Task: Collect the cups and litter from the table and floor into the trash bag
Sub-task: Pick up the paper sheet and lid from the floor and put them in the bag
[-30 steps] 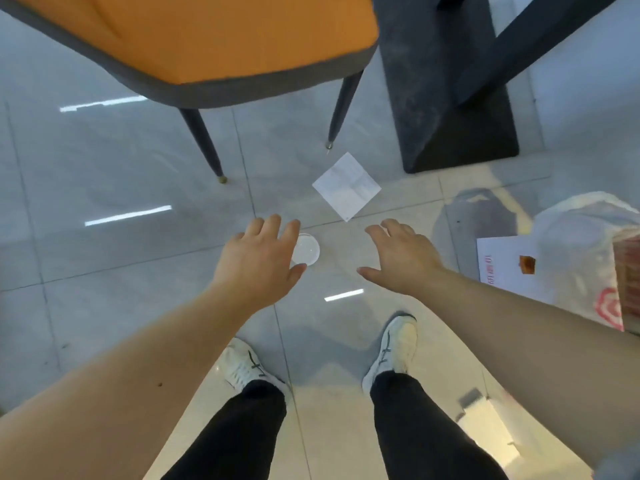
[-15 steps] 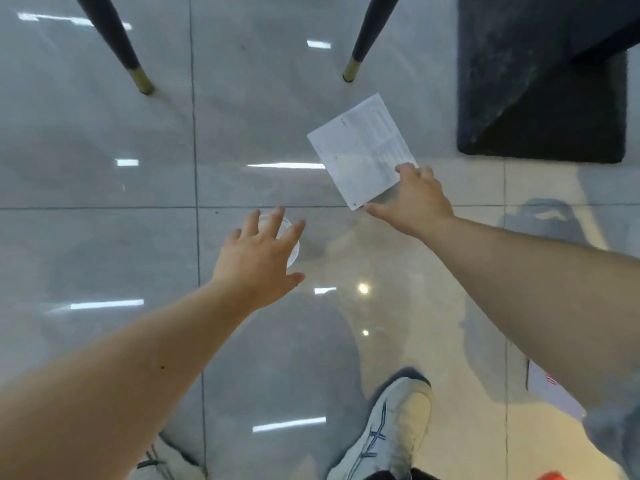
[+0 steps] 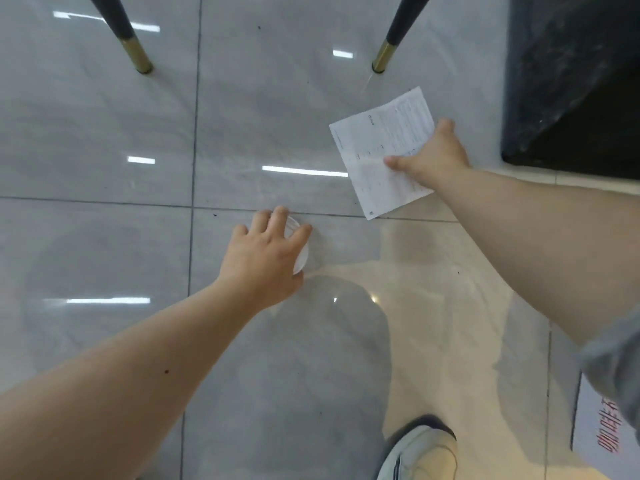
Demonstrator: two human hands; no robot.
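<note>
A clear plastic cup (image 3: pixel 300 249) stands on the grey tiled floor, mostly covered by my left hand (image 3: pixel 263 258). The fingers reach over its far rim and the thumb sits at its near side, so the hand clasps it. A white printed sheet of paper (image 3: pixel 377 147) lies to the right of the cup. My right hand (image 3: pixel 429 157) pinches its right edge, thumb on top and fingers hidden beneath. The trash bag is out of view.
Two black chair legs with gold tips (image 3: pixel 138 60) (image 3: pixel 382 58) stand at the far side. A black table base (image 3: pixel 571 98) fills the upper right. A white sheet with red print (image 3: pixel 595 434) lies at the lower right, beside my shoe (image 3: pixel 419 452).
My left hand has come down onto the cup and closed around it. My right hand has slid onto the paper and pinched its edge. The camera has moved closer to the floor.
</note>
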